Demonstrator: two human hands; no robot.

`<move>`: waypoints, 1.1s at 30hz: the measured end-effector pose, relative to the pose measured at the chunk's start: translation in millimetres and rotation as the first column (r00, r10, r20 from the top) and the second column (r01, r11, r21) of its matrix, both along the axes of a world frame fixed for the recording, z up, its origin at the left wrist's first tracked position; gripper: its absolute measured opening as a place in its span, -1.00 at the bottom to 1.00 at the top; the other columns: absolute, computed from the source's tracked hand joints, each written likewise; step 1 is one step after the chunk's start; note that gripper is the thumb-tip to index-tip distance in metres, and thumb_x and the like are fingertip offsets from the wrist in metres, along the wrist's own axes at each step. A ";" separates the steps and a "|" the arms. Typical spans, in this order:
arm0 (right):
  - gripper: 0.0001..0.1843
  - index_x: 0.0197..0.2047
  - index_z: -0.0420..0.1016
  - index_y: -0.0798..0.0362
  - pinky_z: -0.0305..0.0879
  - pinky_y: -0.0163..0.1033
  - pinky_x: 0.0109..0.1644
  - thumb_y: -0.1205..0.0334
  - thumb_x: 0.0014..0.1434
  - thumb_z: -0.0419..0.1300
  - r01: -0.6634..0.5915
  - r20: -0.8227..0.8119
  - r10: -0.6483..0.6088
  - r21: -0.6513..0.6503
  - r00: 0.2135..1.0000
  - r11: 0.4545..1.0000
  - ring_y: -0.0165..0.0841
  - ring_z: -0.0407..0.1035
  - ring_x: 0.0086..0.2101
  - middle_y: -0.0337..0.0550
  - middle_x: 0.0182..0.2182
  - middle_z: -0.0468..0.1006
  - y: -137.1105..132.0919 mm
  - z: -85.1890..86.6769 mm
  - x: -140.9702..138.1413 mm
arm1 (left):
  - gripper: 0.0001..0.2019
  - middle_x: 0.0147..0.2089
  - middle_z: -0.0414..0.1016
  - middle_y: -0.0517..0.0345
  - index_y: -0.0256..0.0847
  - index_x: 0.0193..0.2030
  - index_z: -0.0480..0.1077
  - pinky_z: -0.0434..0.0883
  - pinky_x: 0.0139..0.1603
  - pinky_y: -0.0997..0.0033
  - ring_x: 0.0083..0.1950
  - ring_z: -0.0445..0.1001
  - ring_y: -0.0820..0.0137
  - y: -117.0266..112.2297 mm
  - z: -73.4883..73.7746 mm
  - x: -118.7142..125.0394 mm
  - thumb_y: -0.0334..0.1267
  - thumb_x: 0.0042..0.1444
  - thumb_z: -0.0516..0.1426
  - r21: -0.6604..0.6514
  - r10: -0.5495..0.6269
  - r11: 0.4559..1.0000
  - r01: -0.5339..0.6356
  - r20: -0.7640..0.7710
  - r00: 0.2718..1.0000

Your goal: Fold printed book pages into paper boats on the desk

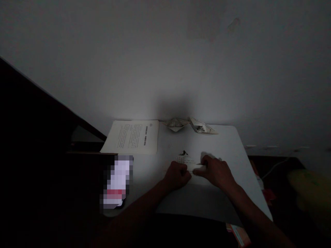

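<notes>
A small folded sheet of printed paper lies on the white table, between my hands. My left hand is closed in a fist and presses on the paper's near left edge. My right hand rests on the paper's right side, fingers curled and pinched along its edge. Two finished folded paper boats, one and another, sit at the table's far edge against the wall.
A stack of printed pages lies at the table's far left. A blurred-out phone-like object lies at the left front. Dark furniture fills the left; a cable and clutter sit right of the table. The room is dim.
</notes>
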State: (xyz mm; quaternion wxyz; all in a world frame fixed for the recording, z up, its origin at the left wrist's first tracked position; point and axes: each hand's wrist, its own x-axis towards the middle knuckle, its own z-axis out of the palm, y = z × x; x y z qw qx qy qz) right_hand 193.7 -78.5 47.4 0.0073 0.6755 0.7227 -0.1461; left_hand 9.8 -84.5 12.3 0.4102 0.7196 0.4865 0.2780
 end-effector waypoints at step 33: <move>-0.58 0.14 0.33 0.13 0.20 0.04 0.18 0.31 0.22 0.02 -0.335 -0.082 0.401 0.413 0.913 0.847 -0.12 0.22 0.09 0.09 0.07 0.38 -60.1 -47.7 -20.2 | -0.60 0.12 0.35 -0.15 -0.33 0.13 0.28 0.27 0.16 0.06 0.13 0.31 0.11 -53.5 -7.9 -11.4 -0.24 0.17 0.00 0.507 0.135 0.848 0.151 -0.483 0.865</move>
